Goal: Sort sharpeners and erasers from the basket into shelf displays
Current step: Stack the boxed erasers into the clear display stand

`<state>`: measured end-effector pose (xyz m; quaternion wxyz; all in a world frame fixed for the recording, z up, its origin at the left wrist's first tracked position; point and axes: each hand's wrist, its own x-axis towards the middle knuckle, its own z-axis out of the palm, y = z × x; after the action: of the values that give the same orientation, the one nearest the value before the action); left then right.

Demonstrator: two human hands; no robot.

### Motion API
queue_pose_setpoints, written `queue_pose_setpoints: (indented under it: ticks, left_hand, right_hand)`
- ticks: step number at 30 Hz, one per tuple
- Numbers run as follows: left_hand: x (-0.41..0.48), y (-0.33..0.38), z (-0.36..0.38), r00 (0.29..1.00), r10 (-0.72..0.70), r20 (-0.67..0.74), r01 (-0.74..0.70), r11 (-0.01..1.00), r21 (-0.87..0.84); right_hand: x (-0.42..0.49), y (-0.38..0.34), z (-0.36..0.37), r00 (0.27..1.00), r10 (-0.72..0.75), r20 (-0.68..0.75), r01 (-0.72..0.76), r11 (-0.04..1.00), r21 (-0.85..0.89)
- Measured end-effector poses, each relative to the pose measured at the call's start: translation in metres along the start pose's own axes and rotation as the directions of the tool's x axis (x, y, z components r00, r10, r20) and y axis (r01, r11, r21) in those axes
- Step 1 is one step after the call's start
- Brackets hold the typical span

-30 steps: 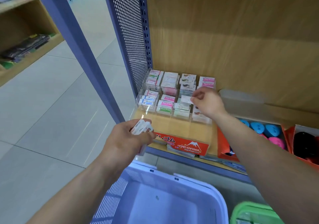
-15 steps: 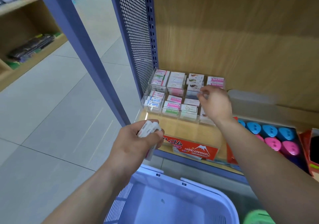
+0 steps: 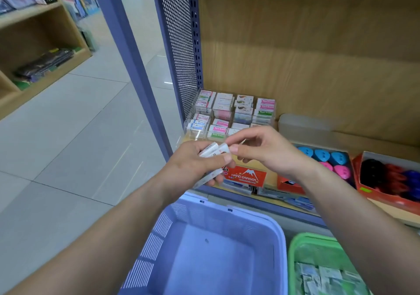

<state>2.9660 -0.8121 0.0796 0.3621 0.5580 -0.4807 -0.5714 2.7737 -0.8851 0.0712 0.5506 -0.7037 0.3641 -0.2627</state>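
Withdrawing from the back row of the clear display case (image 3: 189,133), where it was reaching half a second ago, the right hand (image 3: 268,152) is now meeting the left hand (image 3: 193,167) in front of the shelf edge. The left hand is clasping a small stack of erasers (image 3: 210,152), fingers curling beneath and thumb pressing on top. The right hand is pinching the rightmost eraser (image 3: 224,147) of that stack between thumb and forefinger, its other fingers hanging loosely curled. Both hands are hovering above the far rim of the blue basket (image 3: 156,244), whose floor is showing no items.

Behind the hands, the display case is standing on the shelf against the perforated side panel (image 3: 179,45), its compartments holding rows of packaged erasers (image 3: 223,108) with pink, green and blue labels. A red "HARD ERASER" label (image 3: 246,176) is facing out just below the hands. To the right, blue and pink sharpeners (image 3: 325,157) are lying in an orange carton, and a red carton (image 3: 386,198) beside it is holding black, red and blue pieces too blurred to name. At lower right, a green basket (image 3: 293,260) is containing pale packets (image 3: 322,276).
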Motion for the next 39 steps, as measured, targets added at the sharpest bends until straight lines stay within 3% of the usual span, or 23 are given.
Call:
queue_pose_setpoints:
  ticks: [6,12,22,27,34,39]
  left_hand:
    - [-0.011,0.007,0.01,1.0,0.003,0.011,-0.003,0.999,0.043]
    - [-0.013,0.01,0.009,0.998,0.056,-0.037,-0.056,0.998,-0.002]
    - [-0.007,0.001,0.008,0.997,0.013,-0.073,-0.008,0.998,0.058]
    - [-0.004,-0.013,0.013,0.998,-0.034,-0.049,0.041,0.988,0.152]
    - [0.012,-0.02,0.012,0.988,-0.096,-0.118,0.108,0.989,0.099]
    - [0.029,-0.026,0.004,0.986,-0.098,-0.134,0.1,0.995,0.013]
  right_hand:
    - [-0.018,-0.009,0.001,1.0,-0.027,0.006,0.027,1.0,-0.007]
    - [-0.025,-0.008,-0.007,0.982,0.113,-0.149,-0.066,0.956,0.286]
    - [-0.025,0.017,-0.004,0.991,0.054,-0.124,-0.017,0.959,0.284]
    - [-0.028,0.044,0.002,0.987,0.116,-0.112,-0.042,0.856,0.516]
    - [-0.015,0.066,-0.02,0.948,0.306,-0.088,-0.193,0.772,0.605]
    - [0.019,0.087,-0.061,0.85,0.377,-0.367,-0.296,0.92,0.258]
